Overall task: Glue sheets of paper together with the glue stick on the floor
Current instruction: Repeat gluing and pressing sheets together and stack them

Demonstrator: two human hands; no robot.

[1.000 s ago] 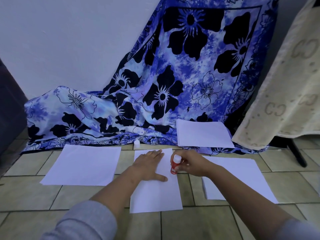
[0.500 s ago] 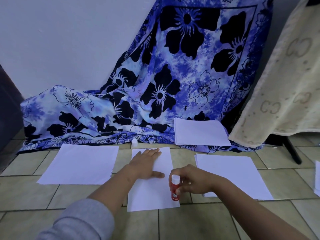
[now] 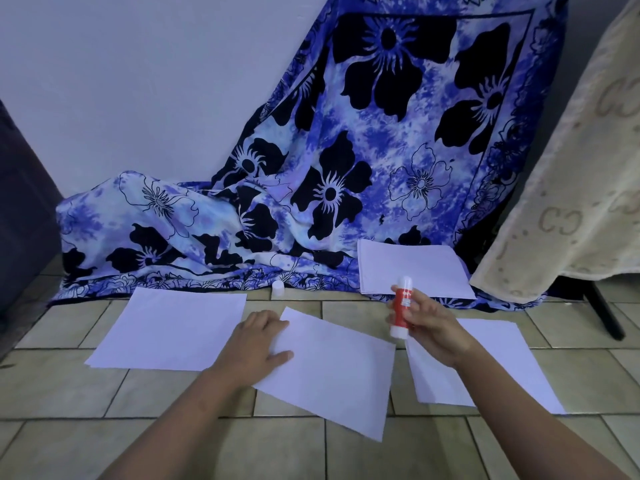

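the left grip pinches the sheet's left edge on the floor; its long axis slants down to the right. the right grip grasps the glue stick upright, just over the sheet's far right corner.

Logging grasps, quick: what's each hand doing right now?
Left hand: pinching the middle sheet by its edge.
Right hand: holding the glue stick.

L hand pinching (fingers prob. tucked under); R hand aloft, curled.
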